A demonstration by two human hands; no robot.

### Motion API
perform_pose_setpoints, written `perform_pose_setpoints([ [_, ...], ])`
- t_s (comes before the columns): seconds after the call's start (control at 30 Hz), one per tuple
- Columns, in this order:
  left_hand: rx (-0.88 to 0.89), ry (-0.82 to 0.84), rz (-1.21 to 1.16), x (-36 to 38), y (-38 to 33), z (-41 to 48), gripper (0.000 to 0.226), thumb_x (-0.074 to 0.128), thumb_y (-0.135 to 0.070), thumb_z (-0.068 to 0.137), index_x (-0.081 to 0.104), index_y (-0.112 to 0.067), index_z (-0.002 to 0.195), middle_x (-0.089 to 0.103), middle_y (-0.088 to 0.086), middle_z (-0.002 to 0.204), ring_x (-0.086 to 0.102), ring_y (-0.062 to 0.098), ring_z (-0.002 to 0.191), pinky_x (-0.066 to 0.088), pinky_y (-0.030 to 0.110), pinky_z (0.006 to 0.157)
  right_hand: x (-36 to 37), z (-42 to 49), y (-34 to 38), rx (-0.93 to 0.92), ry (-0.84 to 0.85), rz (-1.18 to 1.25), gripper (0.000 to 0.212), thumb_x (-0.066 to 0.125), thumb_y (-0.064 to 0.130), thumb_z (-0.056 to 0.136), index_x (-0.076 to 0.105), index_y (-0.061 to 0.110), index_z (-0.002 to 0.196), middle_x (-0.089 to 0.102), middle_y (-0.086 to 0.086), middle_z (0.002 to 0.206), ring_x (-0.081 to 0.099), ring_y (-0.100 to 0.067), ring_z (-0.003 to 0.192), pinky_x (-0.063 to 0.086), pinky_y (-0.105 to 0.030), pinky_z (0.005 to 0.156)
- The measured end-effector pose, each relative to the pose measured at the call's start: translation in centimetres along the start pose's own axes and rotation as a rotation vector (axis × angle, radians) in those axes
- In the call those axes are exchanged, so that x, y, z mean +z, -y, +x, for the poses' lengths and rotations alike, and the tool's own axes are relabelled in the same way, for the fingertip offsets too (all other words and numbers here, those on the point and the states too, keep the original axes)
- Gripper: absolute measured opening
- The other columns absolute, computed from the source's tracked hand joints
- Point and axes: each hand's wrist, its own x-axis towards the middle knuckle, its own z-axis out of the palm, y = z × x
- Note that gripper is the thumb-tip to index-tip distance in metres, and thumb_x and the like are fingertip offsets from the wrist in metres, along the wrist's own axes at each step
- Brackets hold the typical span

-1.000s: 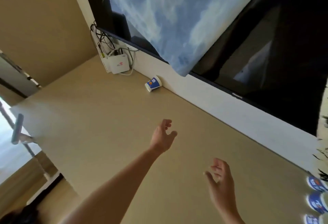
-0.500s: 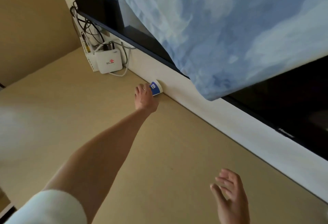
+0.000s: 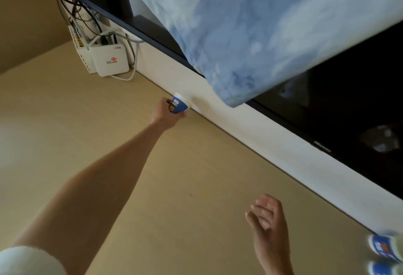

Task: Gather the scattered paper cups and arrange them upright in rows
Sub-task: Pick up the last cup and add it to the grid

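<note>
A blue and white paper cup (image 3: 179, 105) is held in my left hand (image 3: 166, 114), which is stretched far out to the back of the beige table (image 3: 185, 187), right at the white wall strip. The cup is tilted, with its white rim pointing up and away. My right hand (image 3: 269, 226) hovers over the table near the front, fingers loosely apart and holding nothing. Two more blue paper cups (image 3: 385, 249) show blurred at the lower right edge of the view.
A white router box (image 3: 109, 60) with several cables stands in the back left corner. A dark screen (image 3: 349, 111) runs along the wall, partly draped by a blue and white cloth (image 3: 250, 24) that hangs just above the held cup.
My left hand reached forward to the cup lying by the wall, closed around it and lifted it off the table. My right hand stayed low at the front.
</note>
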Motion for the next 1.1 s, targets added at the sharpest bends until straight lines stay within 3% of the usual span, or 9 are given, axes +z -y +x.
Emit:
perform_pose_setpoints([
  [0.07,0.057,0.076,-0.115,1.4,-1.0,-5.8,0.056,0.088,-0.034,0.066,0.057,-0.014,0.108,0.069,0.000,0.088,0.066,0.017,0.076,0.047,0.028,0.060,-0.4,-0.4,1.3,0.023,0.026,0.059,0.046,0.073,-0.004,0.085,0.054,0.027,0.115,0.064,-0.002,0.112,0.068,-0.018,0.102,0.051,-0.021,0.080],
  [0.2,0.221,0.306,-0.240,4.9,-2.8,-20.4,0.057,0.091,-0.027,0.061,0.056,-0.017,0.104,0.064,-0.012,0.082,0.056,-0.005,0.063,0.046,0.020,0.061,-2.2,-1.8,4.5,0.133,0.076,0.287,0.043,0.079,0.008,0.084,0.058,0.030,0.114,0.068,0.000,0.116,0.069,0.000,0.095,0.052,-0.011,0.072],
  [0.37,0.316,0.431,-0.292,8.6,-4.7,-35.9,0.063,0.092,-0.028,0.059,0.054,-0.017,0.109,0.067,-0.005,0.103,0.064,0.006,0.091,0.050,0.018,0.070,-8.8,-7.2,4.4,0.139,0.184,0.376,0.064,0.084,0.032,0.062,0.062,0.026,0.121,0.075,0.007,0.114,0.070,-0.007,0.107,0.055,-0.020,0.081],
  [0.5,0.334,0.539,-0.270,11.6,-6.0,-44.6,0.064,0.092,-0.021,0.060,0.053,-0.015,0.111,0.066,-0.006,0.105,0.063,0.002,0.093,0.049,0.014,0.072,-14.9,-12.9,0.6,0.158,0.068,0.385,0.055,0.086,0.027,0.060,0.066,0.029,0.111,0.076,0.006,0.108,0.071,-0.013,0.105,0.057,-0.028,0.085],
  [0.63,0.401,0.652,-0.189,15.4,-6.4,-52.3,0.065,0.091,-0.009,0.059,0.054,-0.008,0.112,0.066,-0.002,0.102,0.063,0.001,0.092,0.049,0.015,0.075,-20.6,-18.4,-3.9,0.193,-0.065,0.365,0.059,0.088,0.031,0.053,0.065,0.029,0.107,0.075,0.015,0.098,0.071,-0.003,0.092,0.055,-0.020,0.073],
  [0.7,0.411,0.714,-0.080,16.9,-6.4,-55.1,0.069,0.090,-0.013,0.060,0.053,-0.012,0.118,0.065,-0.002,0.111,0.061,0.012,0.102,0.051,0.026,0.087,-23.1,-21.0,-6.3,0.223,-0.125,0.353,0.064,0.088,0.033,0.052,0.065,0.029,0.110,0.075,0.012,0.101,0.071,-0.005,0.094,0.055,-0.020,0.071],
  [0.77,0.414,0.755,0.037,18.0,-6.1,-57.5,0.073,0.089,-0.021,0.063,0.051,-0.017,0.125,0.059,-0.007,0.119,0.057,0.011,0.108,0.048,0.028,0.092,-25.3,-23.4,-8.7,0.252,-0.196,0.330,0.063,0.088,0.035,0.053,0.065,0.032,0.112,0.074,0.012,0.103,0.070,-0.006,0.095,0.055,-0.020,0.070],
  [0.93,0.403,0.767,0.148,19.8,-6.0,-62.2,0.067,0.084,-0.029,0.071,0.050,-0.017,0.128,0.057,-0.003,0.121,0.056,0.015,0.109,0.050,0.035,0.094,-28.9,-27.7,-14.2,0.327,-0.361,0.261,0.058,0.090,0.028,0.066,0.058,0.033,0.114,0.068,0.012,0.108,0.067,-0.007,0.100,0.054,-0.025,0.078],
  [1.1,0.369,0.748,0.179,20.4,-5.6,-64.2,0.058,0.080,-0.030,0.076,0.051,-0.020,0.125,0.058,-0.003,0.121,0.057,0.015,0.108,0.051,0.038,0.094,-29.6,-28.3,-16.7,0.330,-0.395,0.236,0.054,0.089,0.023,0.065,0.055,0.040,0.104,0.066,0.024,0.097,0.066,0.003,0.085,0.049,-0.015,0.067],
])
